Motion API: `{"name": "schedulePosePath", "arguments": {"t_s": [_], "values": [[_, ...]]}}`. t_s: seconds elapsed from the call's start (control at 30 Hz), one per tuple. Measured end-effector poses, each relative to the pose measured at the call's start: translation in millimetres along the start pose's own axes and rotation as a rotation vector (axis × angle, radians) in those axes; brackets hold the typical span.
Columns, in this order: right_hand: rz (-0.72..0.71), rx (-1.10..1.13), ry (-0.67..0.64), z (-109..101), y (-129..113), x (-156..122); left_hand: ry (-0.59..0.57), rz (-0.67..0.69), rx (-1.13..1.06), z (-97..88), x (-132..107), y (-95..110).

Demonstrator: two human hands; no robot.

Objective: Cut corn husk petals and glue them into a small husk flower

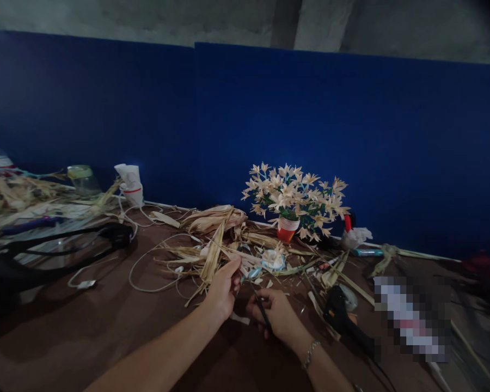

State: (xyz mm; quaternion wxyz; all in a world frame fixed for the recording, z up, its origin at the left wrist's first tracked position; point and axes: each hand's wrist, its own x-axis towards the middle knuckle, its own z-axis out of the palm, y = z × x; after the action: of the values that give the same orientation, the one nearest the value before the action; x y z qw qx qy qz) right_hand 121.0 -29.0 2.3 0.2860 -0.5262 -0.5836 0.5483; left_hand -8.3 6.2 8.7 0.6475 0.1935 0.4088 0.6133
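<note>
My left hand (pixel 224 288) is closed in a pinch on a small pale strip of dried leaf, just in front of a heap of dried leaf strips (pixel 216 239) on the brown table (pixel 106 326). My right hand (pixel 275 313), with a bracelet at the wrist, is closed round dark scissors (pixel 261 307) whose tips point toward the left hand's fingers. Small cut scraps lie on the table between and below the two hands.
A red cup of pale handmade flowers (pixel 296 201) stands behind the hands. A black glue gun (pixel 343 318) lies to the right. White cables (pixel 147 272), a white-topped cup (pixel 131 188), a jar (pixel 83 179) and more dried leaves sit left. A blue partition (pixel 245 130) backs the table.
</note>
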Motion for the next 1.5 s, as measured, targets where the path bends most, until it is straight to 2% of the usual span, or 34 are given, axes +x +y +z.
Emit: {"name": "schedulePosePath", "arguments": {"t_s": [0.2,0.37,0.57,0.67,0.8,0.97,1.1,1.3,1.5], "values": [[0.033,-0.02,-0.011,-2,-3,-2,-0.005,-0.011,0.02,1.1,-2,1],[-0.04,0.004,-0.079,-14,4,-3,0.035,0.056,0.069,-0.5,3,9],[-0.052,0.034,-0.105,-22,8,-2,-0.006,0.262,0.36,-5.2,11,21],[-0.027,0.051,-0.105,-25,7,-2,-0.04,0.288,0.454,-6.1,13,24],[-0.01,0.097,-0.118,-32,6,-2,-0.085,0.262,0.501,-7.7,15,26],[0.007,0.096,-0.241,-42,9,-4,-0.153,0.159,0.536,-9.7,17,25],[0.014,0.082,-0.302,-46,9,-5,-0.18,0.145,0.55,-11.3,20,21],[0.022,0.046,-0.298,-46,6,-6,-0.209,0.175,0.6,-12.3,20,19],[-0.008,0.02,-0.295,-44,7,-6,-0.237,0.071,0.572,-12.4,17,21]]}}
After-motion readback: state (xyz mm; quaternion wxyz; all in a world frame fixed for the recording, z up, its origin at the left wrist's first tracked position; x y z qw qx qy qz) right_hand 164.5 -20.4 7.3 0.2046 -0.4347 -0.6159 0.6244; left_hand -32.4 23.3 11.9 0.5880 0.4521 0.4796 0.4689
